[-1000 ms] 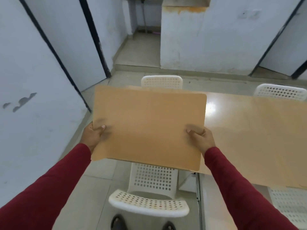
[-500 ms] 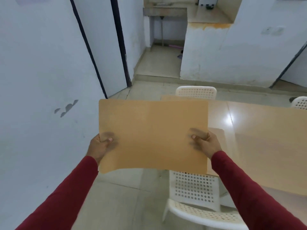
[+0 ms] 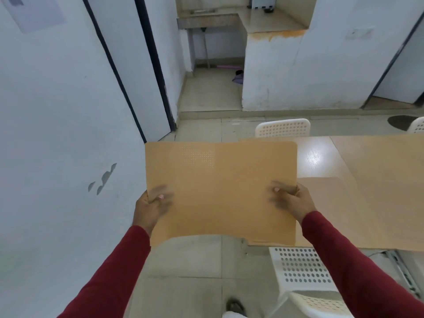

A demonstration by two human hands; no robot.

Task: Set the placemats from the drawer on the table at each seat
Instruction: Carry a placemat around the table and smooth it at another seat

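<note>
Vs half a second ago: view has swung further left and up, so the left wall fills more of the frame and the sink counter at the back shows more. The desk has slid further right in frame, and the near chair with it. Grip on the placemat is unchanged; it stays roughly level in front of us.

Left to right now:

- Left wall has chipped paint patches; dark door frames beside it.
- Our left hand grips the placemat's left edge near the lower corner: thumb on top, the other fingers curled underneath, visible as a shadow through the mat. Closed on the mat. Red sleeve, arm reaching forward and up from bottom left.
- Placemat is a tan rectangle with rounded corners and a patch of small dots near the top. It's held in the air, not on the desk; its left part is over the floor, its right part overlaps the desk's left end in view.
- Our right hand grips the right edge the same way, thumb on top, fingers under, closed on the mat. Arm comes in from bottom right.
- Near chair sits below the desk's front edge, under the mat's right corner.
- Far chair stands at the desk's back edge; a third chair is just visible at the right border.
</note>
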